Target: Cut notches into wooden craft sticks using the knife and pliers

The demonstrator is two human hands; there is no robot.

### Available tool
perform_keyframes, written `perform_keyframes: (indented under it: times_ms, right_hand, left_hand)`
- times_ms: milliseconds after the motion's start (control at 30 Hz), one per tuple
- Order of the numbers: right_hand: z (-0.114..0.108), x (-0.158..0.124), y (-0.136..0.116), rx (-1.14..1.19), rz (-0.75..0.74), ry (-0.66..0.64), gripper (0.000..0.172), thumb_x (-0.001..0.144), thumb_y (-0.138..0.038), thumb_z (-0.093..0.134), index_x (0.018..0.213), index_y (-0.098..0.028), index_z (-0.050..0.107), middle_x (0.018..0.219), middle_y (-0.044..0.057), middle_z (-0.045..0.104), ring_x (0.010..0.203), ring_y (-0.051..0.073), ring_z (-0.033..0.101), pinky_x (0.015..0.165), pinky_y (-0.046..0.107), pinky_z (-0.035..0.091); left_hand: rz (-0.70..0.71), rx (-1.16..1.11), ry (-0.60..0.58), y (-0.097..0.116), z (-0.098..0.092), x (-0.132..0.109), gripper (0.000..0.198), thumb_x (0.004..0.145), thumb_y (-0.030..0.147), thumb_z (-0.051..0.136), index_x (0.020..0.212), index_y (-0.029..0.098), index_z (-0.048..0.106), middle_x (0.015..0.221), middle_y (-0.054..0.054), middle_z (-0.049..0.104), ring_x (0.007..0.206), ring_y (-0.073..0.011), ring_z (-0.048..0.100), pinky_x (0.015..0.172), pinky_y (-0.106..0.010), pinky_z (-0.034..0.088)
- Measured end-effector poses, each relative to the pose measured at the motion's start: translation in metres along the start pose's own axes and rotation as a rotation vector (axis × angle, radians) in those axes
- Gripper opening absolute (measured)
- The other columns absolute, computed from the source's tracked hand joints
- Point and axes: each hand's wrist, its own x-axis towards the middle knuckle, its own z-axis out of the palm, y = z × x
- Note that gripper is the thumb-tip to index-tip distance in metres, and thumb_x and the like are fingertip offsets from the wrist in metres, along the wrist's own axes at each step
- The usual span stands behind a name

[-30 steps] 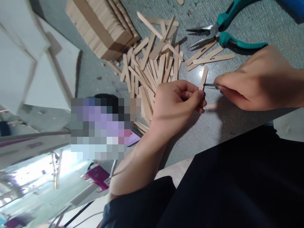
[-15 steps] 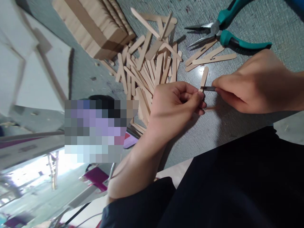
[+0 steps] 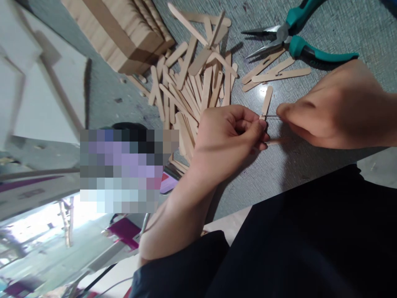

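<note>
Over the bench [image 3: 238,188], we're pinching a stick [image 3: 267,99] in left fingers [image 3: 257,130], crosswise to the thin tool [image 3: 271,116] right fingers [image 3: 284,112] are gripping.

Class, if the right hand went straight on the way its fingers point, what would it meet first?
Most likely the wooden stick pinched in the left hand; the thin tool in the right hand appears to reach it, though depth is hard to judge.
</note>
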Motion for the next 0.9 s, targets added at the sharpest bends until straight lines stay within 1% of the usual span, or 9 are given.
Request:
perform_keyframes:
  times_ms: [67,167,300,367,500,600,700,767,900]
  right_hand:
    - [0.001,-0.002,-0.001,-0.073,-0.027,0.067,0.013,0.096,-0.026,0.065,0.083,-0.025,0.063,0.052,-0.006,0.035,0.050,0.015,0.032,0.053,0.033,0.015]
    - [-0.001,-0.003,-0.001,-0.095,-0.043,0.132,0.020,0.097,-0.022,0.061,0.077,-0.025,0.058,0.051,-0.005,0.029,0.052,0.015,0.024,0.054,0.034,0.016]
    - [-0.007,-0.001,0.002,0.018,-0.025,-0.009,0.022,0.093,-0.010,0.056,0.077,-0.024,0.060,0.050,-0.004,0.028,0.053,0.015,0.022,0.058,0.035,0.024]
    - [-0.006,-0.001,0.003,0.098,0.003,-0.019,0.024,0.095,-0.007,0.054,0.080,-0.023,0.063,0.051,-0.005,0.028,0.055,0.014,0.021,0.061,0.036,0.027]
    - [0.003,-0.004,0.003,0.162,0.023,0.140,0.029,0.102,-0.008,0.050,0.079,-0.023,0.061,0.053,-0.005,0.025,0.057,0.014,0.020,0.061,0.037,0.025]
    - [0.009,-0.007,0.003,0.074,-0.063,0.249,0.031,0.102,-0.010,0.050,0.074,-0.022,0.054,0.053,-0.006,0.024,0.053,0.012,0.025,0.054,0.032,0.019]
    - [0.010,-0.008,0.004,-0.011,-0.092,0.418,0.030,0.100,-0.012,0.053,0.072,-0.023,0.054,0.053,-0.007,0.027,0.050,0.012,0.031,0.052,0.030,0.019]
    - [0.007,-0.007,0.005,0.027,-0.054,0.390,0.029,0.099,-0.013,0.053,0.072,-0.023,0.055,0.051,-0.006,0.029,0.049,0.013,0.033,0.051,0.031,0.019]
    - [-0.003,-0.002,0.005,0.187,0.035,0.171,0.032,0.100,-0.019,0.050,0.069,-0.024,0.056,0.048,-0.004,0.031,0.049,0.014,0.028,0.053,0.035,0.021]
  left_hand:
    - [-0.006,0.020,0.002,0.000,0.000,0.000,0.028,0.093,0.021,0.094,0.073,0.019,0.075,0.063,-0.004,0.078,0.053,-0.0144,0.075,0.046,-0.017,0.057]
    - [-0.002,0.023,-0.017,0.000,0.000,-0.001,0.029,0.094,0.025,0.095,0.076,0.020,0.073,0.064,-0.003,0.078,0.055,-0.0149,0.076,0.049,-0.019,0.059]
    - [0.045,0.057,0.001,-0.005,-0.001,-0.006,0.027,0.097,0.028,0.093,0.079,0.022,0.074,0.065,-0.001,0.077,0.055,-0.0147,0.073,0.049,-0.021,0.056]
    - [0.074,0.081,0.021,-0.009,-0.002,-0.009,0.024,0.100,0.029,0.090,0.083,0.023,0.075,0.068,-0.001,0.079,0.056,-0.0147,0.073,0.049,-0.022,0.055]
    - [0.115,0.128,0.056,-0.016,-0.003,-0.013,0.019,0.102,0.026,0.086,0.085,0.023,0.078,0.072,-0.001,0.080,0.059,-0.0145,0.075,0.052,-0.023,0.055]
    - [0.107,0.124,0.052,-0.017,-0.004,-0.012,0.018,0.102,0.024,0.086,0.085,0.023,0.078,0.072,-0.002,0.081,0.059,-0.0150,0.075,0.051,-0.023,0.055]
    - [0.097,0.101,0.035,-0.016,-0.005,-0.011,0.018,0.102,0.025,0.086,0.086,0.023,0.079,0.072,-0.002,0.081,0.058,-0.0152,0.075,0.050,-0.023,0.055]
    - [0.088,0.096,0.025,-0.015,-0.005,-0.010,0.018,0.102,0.025,0.087,0.086,0.023,0.079,0.072,-0.002,0.081,0.058,-0.0150,0.075,0.050,-0.023,0.056]
    - [0.050,0.048,0.005,-0.010,-0.004,-0.008,0.020,0.100,0.023,0.088,0.083,0.022,0.077,0.070,-0.002,0.081,0.057,-0.0148,0.075,0.049,-0.021,0.057]
